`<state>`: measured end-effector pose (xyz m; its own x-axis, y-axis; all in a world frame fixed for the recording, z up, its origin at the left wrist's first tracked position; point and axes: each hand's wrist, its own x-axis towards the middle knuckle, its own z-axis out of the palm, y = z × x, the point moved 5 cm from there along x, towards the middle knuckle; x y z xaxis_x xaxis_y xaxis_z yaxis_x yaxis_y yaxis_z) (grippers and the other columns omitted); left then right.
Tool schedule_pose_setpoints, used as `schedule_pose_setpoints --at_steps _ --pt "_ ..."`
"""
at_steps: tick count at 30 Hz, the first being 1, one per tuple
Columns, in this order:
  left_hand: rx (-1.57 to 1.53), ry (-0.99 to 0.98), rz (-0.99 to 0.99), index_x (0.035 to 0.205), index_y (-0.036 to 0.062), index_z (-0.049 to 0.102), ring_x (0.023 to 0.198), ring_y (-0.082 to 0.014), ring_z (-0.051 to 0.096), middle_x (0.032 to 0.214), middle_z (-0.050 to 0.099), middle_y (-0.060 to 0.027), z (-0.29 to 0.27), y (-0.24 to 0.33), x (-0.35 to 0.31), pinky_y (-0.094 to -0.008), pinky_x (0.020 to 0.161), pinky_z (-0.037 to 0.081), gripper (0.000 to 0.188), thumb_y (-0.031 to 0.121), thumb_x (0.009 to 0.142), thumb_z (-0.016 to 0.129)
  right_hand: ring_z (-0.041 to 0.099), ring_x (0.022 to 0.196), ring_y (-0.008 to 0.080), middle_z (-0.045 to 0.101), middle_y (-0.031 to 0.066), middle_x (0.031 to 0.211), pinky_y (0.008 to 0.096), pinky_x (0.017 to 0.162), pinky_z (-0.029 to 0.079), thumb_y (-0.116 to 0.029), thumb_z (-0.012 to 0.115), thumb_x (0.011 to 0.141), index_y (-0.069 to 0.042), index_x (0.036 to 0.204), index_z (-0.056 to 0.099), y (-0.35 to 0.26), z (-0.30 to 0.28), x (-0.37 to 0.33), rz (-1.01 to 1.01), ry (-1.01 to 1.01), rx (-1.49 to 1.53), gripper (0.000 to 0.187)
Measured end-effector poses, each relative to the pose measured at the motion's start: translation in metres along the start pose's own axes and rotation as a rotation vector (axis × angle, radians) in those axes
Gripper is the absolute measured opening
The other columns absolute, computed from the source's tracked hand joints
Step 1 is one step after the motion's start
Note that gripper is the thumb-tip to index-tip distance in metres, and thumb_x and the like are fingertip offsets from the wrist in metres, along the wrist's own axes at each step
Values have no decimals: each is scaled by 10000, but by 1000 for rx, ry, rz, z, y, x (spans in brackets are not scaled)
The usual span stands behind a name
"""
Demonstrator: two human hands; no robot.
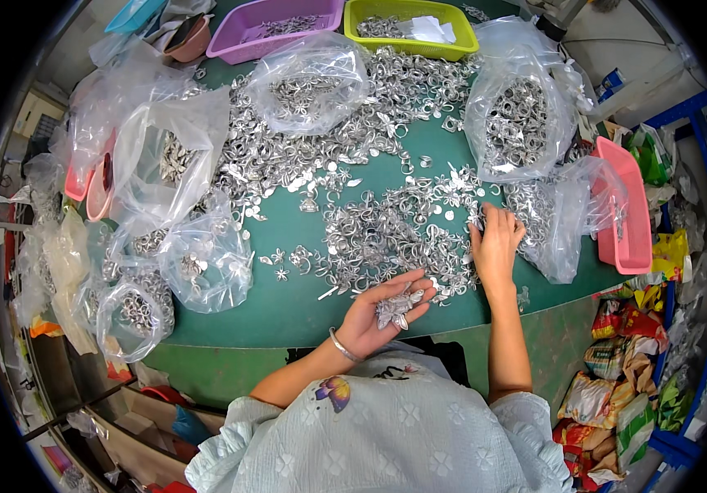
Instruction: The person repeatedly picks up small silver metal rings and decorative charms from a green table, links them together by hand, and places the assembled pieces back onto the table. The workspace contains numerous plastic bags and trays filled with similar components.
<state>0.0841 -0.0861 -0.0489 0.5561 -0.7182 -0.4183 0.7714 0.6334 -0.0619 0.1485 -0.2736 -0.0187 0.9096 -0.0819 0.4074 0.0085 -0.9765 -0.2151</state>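
Note:
Palm up at the table's front edge, my left hand (365, 320) cradles a small heap of silvery leaf- and flower-shaped metal pieces (397, 308), its fingers slightly curled under them. My right hand (497, 242) reaches down to the right side of a loose pile of silvery metal pieces (386, 226), fingers bent and tips close together. Whatever lies between those fingertips is too small and covered to make out. Rings, flowers and flat discs are mixed in the pile. Just right of my right hand sits a clear plastic bag (557, 234) of similar pieces.
A larger heap (288, 160) spreads across the back of the green table (284, 316). Open plastic bags of pieces (169, 189) crowd the left, and another bag (522, 123) stands back right. Purple (230, 37) and yellow-green baskets (411, 49) line the rear; a pink basket (626, 259) sits right.

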Motion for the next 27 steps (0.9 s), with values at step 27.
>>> schedule_pose_setpoints --at_steps 27 --pt "114 -41 -72 1213 42 413 1019 -248 508 1112 522 -135 -8 -9 -3 -245 566 456 370 57 850 483 442 1066 308 463 144 1194 391 851 378 -81 607 733 9 1061 517 -21 34 35 -121 -104 54 352"
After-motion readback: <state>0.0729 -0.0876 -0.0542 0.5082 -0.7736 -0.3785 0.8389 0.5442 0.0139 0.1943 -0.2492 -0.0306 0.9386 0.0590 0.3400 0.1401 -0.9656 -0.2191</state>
